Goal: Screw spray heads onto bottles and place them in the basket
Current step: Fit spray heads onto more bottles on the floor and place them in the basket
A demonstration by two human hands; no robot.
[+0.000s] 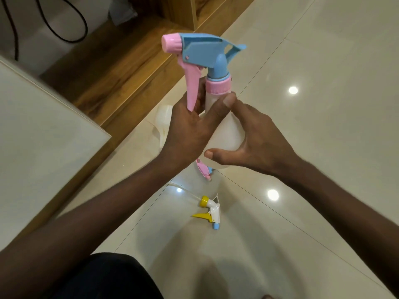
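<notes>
You hold the translucent white bottle (224,134) upright above the tiled floor (323,147), in front of your chest. Your left hand (190,130) is wrapped round its neck and shoulder, thumb curled across the front just under the pink collar (218,86). Your right hand (257,143) cups the lower body, thumb and fingers curved against the wall. The blue-and-pink spray head (205,50) sits on the neck, nozzle pointing left, pink trigger (192,87) hanging down over your left fingers.

Risks, as judged from here:
- The collar may not be fully seated; whether the threads are home cannot be read. A cross-threaded or loose collar would let the head tip off when the bottle is set down.
- The left fingers lie close behind the trigger; a squeeze while twisting could pinch them or jolt the grip.
- The bottle wall looks thin; hard pressure may buckle it.

Not visible or unclear:
- No basket in view.
- A yellow-and-white spray head (210,209) with its dip tube lies on the floor below.
- Another pink-and-blue spray head (204,169) is mostly hidden under the bottle.
- A pale plastic object (163,119) behind your left hand cannot be identified.
</notes>
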